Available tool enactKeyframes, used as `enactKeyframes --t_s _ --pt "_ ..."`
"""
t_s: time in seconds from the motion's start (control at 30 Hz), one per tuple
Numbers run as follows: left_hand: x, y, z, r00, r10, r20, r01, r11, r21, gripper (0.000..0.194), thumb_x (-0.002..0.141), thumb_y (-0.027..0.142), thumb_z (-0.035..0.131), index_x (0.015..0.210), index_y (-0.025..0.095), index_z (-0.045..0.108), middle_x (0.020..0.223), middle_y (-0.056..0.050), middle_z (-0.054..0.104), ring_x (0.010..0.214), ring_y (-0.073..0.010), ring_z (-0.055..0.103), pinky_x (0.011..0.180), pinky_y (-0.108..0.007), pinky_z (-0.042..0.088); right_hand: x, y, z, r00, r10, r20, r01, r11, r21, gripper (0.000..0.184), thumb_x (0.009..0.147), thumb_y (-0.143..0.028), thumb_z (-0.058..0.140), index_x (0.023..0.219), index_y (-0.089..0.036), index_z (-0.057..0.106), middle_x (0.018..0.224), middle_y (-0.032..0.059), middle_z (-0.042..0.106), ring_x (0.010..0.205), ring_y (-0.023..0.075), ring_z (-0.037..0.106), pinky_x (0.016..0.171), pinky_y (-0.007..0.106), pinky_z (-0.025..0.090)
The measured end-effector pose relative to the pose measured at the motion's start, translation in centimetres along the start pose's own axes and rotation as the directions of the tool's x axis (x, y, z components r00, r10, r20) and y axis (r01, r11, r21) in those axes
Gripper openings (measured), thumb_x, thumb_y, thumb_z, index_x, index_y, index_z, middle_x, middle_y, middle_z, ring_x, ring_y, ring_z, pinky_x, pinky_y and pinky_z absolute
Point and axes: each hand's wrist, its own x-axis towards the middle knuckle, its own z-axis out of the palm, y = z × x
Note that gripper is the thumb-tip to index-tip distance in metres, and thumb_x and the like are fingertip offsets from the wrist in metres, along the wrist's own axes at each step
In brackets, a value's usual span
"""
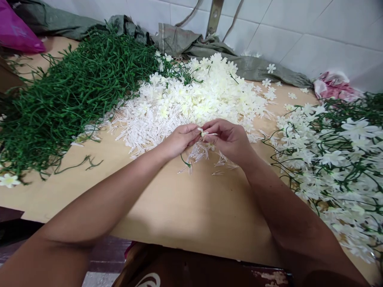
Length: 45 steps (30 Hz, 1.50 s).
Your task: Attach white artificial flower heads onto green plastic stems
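Note:
Close together over the middle of the board, my left hand [183, 138] and my right hand [229, 140] meet at their fingertips. Between them is a small cream artificial flower [203, 133], pinched by my right thumb and fingers. A thin green plastic stem [184, 160] hangs below my left hand, whose closed fingers grip it; its upper end is hidden. Just beyond my hands lies a heap of loose cream flower heads [206, 89]. White stamen pieces [152, 127] are piled on its near left side, and a few lie scattered beneath my hands.
A large heap of green stems [80, 87] covers the left of the tan board [179, 203]. Flowers on stems [332, 163] are piled at the right. Grey-green cloth [251, 67] runs along the tiled wall [287, 28]. A pink-and-white cloth [338, 85] lies at the back right.

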Motion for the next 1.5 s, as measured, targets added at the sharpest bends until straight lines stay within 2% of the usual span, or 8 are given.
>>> enactKeyframes --t_s 0.1,0.2,0.33,0.53,0.73,0.93,1.2,1.5 --pt "0.0 0.0 -0.2 1.0 0.0 0.0 0.0 1.0 0.018 0.043 0.077 0.044 0.067 0.057 0.017 0.041 0.048 0.008 0.034 0.044 -0.0038 0.025 0.044 -0.022 0.015 -0.1 0.0 0.3 0.998 0.06 -0.018 -0.059 0.996 0.068 0.02 0.068 -0.032 0.079 0.068 -0.018 0.065 0.084 0.0024 0.066 0.075 0.0121 0.063 0.072 0.031 0.058" --pt "-0.1 -0.1 -0.2 1.0 0.002 -0.001 -0.002 0.999 0.036 0.043 0.078 0.045 0.066 0.058 0.017 0.042 0.05 0.007 0.034 0.045 -0.004 0.025 0.045 -0.022 0.015 0.0 0.2 0.6 0.99 0.142 -0.02 -0.136 0.972 0.193 0.028 0.059 -0.032 0.085 0.064 -0.018 0.061 0.076 -0.001 0.064 0.065 0.0096 0.063 0.066 0.029 0.06" --pt "-0.1 -0.1 -0.2 1.0 -0.001 0.02 0.0 0.997 0.074 0.042 0.079 0.046 0.065 0.058 0.017 0.042 0.05 0.007 0.035 0.046 -0.0046 0.025 0.046 -0.023 0.016 0.2 0.6 0.8 0.977 0.211 -0.021 -0.198 0.943 0.266 0.035 0.051 -0.032 0.089 0.061 -0.017 0.059 0.074 -0.0023 0.064 0.06 0.0081 0.062 0.062 0.028 0.061" --pt "-0.1 -0.1 -0.3 0.996 0.019 0.086 -0.032 0.988 0.153 0.041 0.083 0.044 0.06 0.057 0.018 0.041 0.05 0.006 0.036 0.046 -0.0055 0.027 0.048 -0.025 0.019 0.2 0.5 0.8 0.967 0.251 0.037 -0.25 0.918 0.306 0.036 0.049 -0.03 0.089 0.059 -0.016 0.058 0.071 -0.0027 0.064 0.062 0.0086 0.063 0.064 0.028 0.061" --pt "0.0 0.0 -0.1 0.998 0.028 0.063 -0.039 0.984 0.173 0.044 0.077 0.049 0.064 0.056 0.018 0.04 0.05 0.007 0.035 0.048 -0.0061 0.027 0.048 -0.025 0.019 0.2 0.1 0.1 0.956 0.28 0.087 -0.293 0.925 0.242 0.037 0.05 -0.034 0.089 0.061 -0.016 0.059 0.069 -0.0023 0.063 0.063 0.0092 0.063 0.067 0.03 0.061" --pt "-0.2 0.1 0.0 0.999 0.014 0.046 -0.023 0.98 0.198 0.043 0.082 0.045 0.061 0.056 0.019 0.039 0.05 0.007 0.033 0.047 -0.0063 0.027 0.048 -0.025 0.018 0.2 -0.4 -0.5 0.974 0.201 0.107 -0.213 0.971 0.113 0.033 0.058 -0.037 0.086 0.062 -0.016 0.061 0.07 -0.0006 0.062 0.062 0.0083 0.058 0.066 0.028 0.059" --pt "-0.1 0.0 0.0 0.997 0.047 0.062 -0.056 0.988 0.143 0.043 0.081 0.044 0.062 0.055 0.017 0.04 0.049 0.006 0.035 0.046 -0.0051 0.027 0.046 -0.023 0.018 0.3 0.4 -0.2 0.968 0.21 0.139 -0.237 0.947 0.215 0.038 0.059 -0.042 0.084 0.061 -0.016 0.057 0.078 -0.0005 0.061 0.066 0.008 0.061 0.063 0.026 0.061" --pt "-0.1 -0.2 0.1 0.999 0.031 0.04 -0.038 0.982 0.183 0.034 0.089 0.018 0.045 0.055 0.018 0.038 0.048 0.007 0.033 0.044 -0.0047 0.025 0.047 -0.023 0.019 0.3 1.0 0.3 0.98 0.154 0.13 -0.183 0.95 0.255 0.036 0.061 -0.04 0.083 0.059 -0.016 0.057 0.072 -0.0017 0.059 0.065 0.0081 0.061 0.068 0.027 0.06"
